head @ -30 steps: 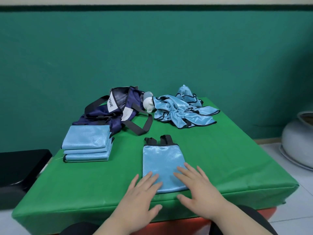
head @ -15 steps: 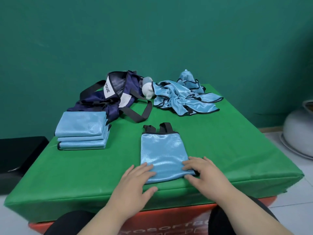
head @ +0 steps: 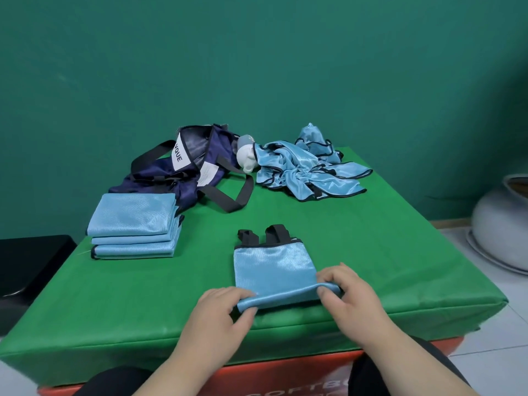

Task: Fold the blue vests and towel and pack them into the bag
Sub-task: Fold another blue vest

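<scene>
A partly folded light blue vest [head: 273, 268] with black straps at its far end lies near the front of the green table [head: 371, 247]. My left hand [head: 220, 312] pinches its near left corner and my right hand [head: 347, 292] pinches its near right corner, lifting the near edge off the cloth. A stack of three folded blue vests [head: 134, 224] sits at the left. Behind it lies the navy bag [head: 188, 167] with black straps, its mouth open. A heap of unfolded blue vests [head: 308, 167] lies at the back right.
A small white and grey object [head: 246, 155] rests between the bag and the heap. A black seat [head: 28, 264] stands left of the table, a large grey pot [head: 503, 224] on the floor to the right. A green wall [head: 257, 67] is behind.
Both hands went from lying flat on the vest's near end to pinching its near corners and raising that edge. The camera tilted down a little.
</scene>
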Available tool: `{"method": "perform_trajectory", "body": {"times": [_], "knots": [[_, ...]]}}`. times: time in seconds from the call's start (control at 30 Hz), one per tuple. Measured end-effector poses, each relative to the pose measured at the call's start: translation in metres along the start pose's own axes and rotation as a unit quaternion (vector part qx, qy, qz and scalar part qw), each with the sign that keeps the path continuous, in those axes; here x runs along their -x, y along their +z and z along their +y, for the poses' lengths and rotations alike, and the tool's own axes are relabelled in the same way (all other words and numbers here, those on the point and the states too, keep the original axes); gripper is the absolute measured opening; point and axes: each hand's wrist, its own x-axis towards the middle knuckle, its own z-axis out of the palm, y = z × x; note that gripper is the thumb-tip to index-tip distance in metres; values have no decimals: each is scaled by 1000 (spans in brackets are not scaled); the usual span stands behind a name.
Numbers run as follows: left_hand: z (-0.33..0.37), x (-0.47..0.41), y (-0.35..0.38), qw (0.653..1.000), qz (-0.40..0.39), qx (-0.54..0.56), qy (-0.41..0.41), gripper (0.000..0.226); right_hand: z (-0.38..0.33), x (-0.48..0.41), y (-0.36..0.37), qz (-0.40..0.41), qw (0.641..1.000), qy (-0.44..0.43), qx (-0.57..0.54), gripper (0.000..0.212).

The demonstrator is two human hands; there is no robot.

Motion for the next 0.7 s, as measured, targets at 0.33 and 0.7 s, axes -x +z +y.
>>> {"method": "perform_trajectory", "body": {"times": [0.33, 0.7], "knots": [[9, -39, -12, 991, 49, 103, -64, 32, -10, -45, 8, 75, 996, 22, 37, 28], [-32, -98, 4, 991, 1, 42, -126, 29, 14, -107, 41, -6, 985, 77, 157, 31]]}}
